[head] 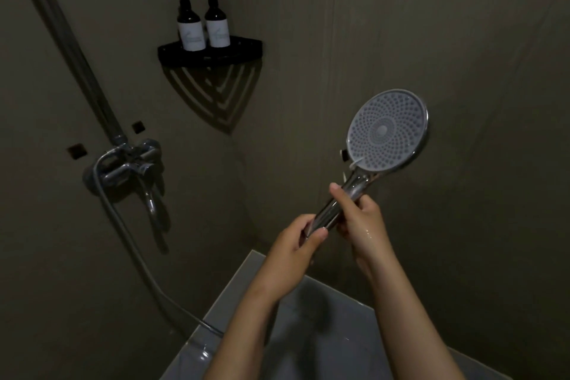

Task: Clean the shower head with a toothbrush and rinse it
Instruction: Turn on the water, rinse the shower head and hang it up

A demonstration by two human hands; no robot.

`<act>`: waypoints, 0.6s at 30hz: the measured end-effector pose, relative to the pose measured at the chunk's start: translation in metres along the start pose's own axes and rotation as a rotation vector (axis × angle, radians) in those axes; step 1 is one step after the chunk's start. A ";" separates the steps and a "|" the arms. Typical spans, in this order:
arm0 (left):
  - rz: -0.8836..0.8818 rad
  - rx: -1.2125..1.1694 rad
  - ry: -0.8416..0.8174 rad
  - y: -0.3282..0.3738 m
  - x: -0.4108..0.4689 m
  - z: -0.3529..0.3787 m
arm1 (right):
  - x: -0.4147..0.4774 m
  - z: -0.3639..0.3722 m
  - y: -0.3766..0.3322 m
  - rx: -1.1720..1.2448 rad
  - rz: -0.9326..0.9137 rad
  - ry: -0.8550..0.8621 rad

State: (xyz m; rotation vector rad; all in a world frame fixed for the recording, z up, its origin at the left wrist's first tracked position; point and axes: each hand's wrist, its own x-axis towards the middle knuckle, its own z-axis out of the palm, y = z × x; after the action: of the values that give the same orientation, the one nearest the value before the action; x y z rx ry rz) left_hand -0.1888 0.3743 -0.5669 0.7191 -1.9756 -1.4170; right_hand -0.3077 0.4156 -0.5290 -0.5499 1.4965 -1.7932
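Above the grip, the shower head (pixel 387 129) is showing a matt grey rubbery-looking face dotted with small nozzles, ringed by a glossy chrome rim. Its handle (pixel 342 200), running through both hands, is gleaming like polished metal. The right hand (pixel 359 225), higher on the handle, is glistening wet. Far to the left of the grip, the tap (pixel 129 166) and hose (pixel 135 253) are shining as chrome. The walls (pixel 401 25) are looking matt, the dark bottles (pixel 191 25) glossy with pale matt labels, on a black shelf (pixel 209 52).

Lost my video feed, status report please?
Left hand and right hand both gripping shower head handle. Nozzle face toward camera. No toothbrush or running water visible. Nothing in the way.
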 end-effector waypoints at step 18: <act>-0.214 -0.275 0.028 -0.073 0.060 -0.154 | 0.075 0.160 0.066 -0.157 -0.073 -0.119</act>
State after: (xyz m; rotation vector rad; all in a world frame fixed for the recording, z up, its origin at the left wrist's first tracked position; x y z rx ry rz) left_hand -0.1105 0.2126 -0.5888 0.8357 -1.6759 -1.7525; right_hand -0.2245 0.2501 -0.5649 -0.7843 1.5607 -1.6745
